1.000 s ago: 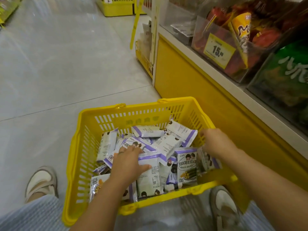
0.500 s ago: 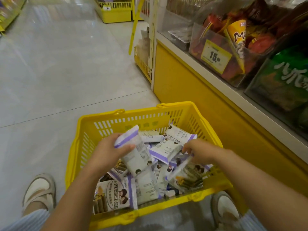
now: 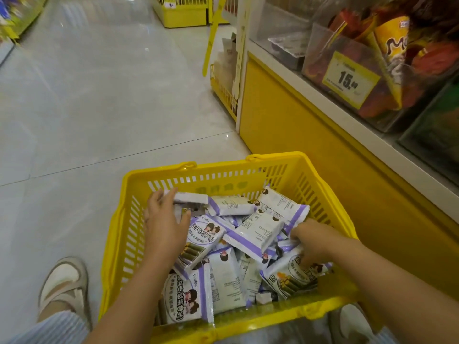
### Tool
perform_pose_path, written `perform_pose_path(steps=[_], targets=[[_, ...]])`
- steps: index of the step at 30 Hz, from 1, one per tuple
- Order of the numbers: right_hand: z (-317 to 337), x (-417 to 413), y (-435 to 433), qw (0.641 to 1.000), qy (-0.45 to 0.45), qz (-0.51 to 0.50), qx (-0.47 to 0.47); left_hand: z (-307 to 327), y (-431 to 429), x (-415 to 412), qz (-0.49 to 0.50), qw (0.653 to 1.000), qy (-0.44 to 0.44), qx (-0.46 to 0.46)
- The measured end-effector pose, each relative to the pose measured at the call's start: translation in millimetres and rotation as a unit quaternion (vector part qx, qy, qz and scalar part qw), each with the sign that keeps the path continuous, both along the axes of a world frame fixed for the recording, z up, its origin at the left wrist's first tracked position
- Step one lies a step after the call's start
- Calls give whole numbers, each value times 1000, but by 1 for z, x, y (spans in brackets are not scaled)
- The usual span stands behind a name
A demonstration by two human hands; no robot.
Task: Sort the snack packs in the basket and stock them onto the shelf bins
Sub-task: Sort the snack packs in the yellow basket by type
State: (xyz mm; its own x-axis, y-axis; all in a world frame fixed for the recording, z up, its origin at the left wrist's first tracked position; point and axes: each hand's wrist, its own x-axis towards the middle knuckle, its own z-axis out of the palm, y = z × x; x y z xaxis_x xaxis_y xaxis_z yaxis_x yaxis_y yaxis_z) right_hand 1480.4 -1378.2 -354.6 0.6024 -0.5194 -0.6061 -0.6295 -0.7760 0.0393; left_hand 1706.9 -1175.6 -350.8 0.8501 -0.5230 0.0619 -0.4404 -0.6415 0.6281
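Observation:
A yellow plastic basket [image 3: 129,234] stands on the floor in front of me, holding several white-and-purple snack packs [image 3: 255,234]. My left hand [image 3: 164,227] is at the basket's far left, closed on one snack pack [image 3: 191,197] seen edge-on just above the pile. My right hand [image 3: 313,244] is at the right side, fingers curled onto a pack [image 3: 290,279] with a picture of green rolls. On the shelf to the right stand clear bins; one [image 3: 320,53] carries a yellow "15" price tag [image 3: 350,79] and holds orange and red snack bags.
The yellow shelf base [image 3: 310,145] runs along the basket's right side. A yellow wire basket [image 3: 223,93] hangs at the shelf end and another yellow basket [image 3: 183,13] sits far down the aisle. My shoes [image 3: 64,286] flank the basket on grey floor tiles.
My left hand carried its pack from the basket's middle to the far left corner. My right hand sank back onto the pile at the right with its pack.

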Motion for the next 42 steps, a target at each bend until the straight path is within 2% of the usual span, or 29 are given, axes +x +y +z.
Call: perform_pose_path(steps=[3, 6, 9, 12, 14, 16, 19, 23, 25, 27, 28, 30, 32, 33, 35, 38, 40, 42], targets=[[3, 1, 3, 1000, 13, 1, 26, 2, -6, -7, -124, 992, 24, 15], [22, 3, 4, 998, 27, -1, 54, 2, -1, -9, -252, 951, 90, 155], [66, 10, 0, 998, 36, 17, 58, -5, 13, -3, -281, 916, 129, 258], [123, 21, -8, 999, -10, 43, 23, -10, 22, 0, -255, 922, 165, 242], [150, 29, -13, 995, -92, 34, 25, -9, 24, -3, -254, 926, 156, 231], [156, 40, -16, 977, -201, 7, 66, -6, 23, -3, -253, 931, 137, 226], [125, 56, -14, 940, -320, -55, 100, 4, 24, 4, -245, 935, 119, 226], [66, 51, -17, 935, -344, -85, -21, 23, 23, 15, -264, 932, 123, 215], [52, 43, -21, 926, -363, -95, -34, 34, 17, 18, -278, 934, 120, 189], [45, 39, -22, 921, -378, -86, -24, 47, 6, 18, -288, 940, 96, 153], [45, 39, -21, 922, -378, -81, -8, 50, -2, 17, -291, 945, 57, 139], [47, 39, -15, 933, -351, -66, 42, 49, -21, 14, -279, 947, -79, 135], [47, 40, -5, 950, -294, -38, 94, 39, -36, 11, -252, 930, -213, 162], [43, 39, 2, 957, -267, -23, 108, 31, -40, 10, -245, 919, -247, 185], [29, 37, 16, 967, -227, 3, 113, 11, -39, 11, -247, 902, -261, 239], [6, 31, 30, 977, -194, 61, 60, -8, -25, 13, -237, 908, -218, 270], [-4, 32, 31, 977, -197, 85, 12, -8, -15, 13, -249, 911, -213, 250], [-9, 37, 28, 974, -208, 83, -36, -5, -6, 13, -272, 919, -213, 189]])
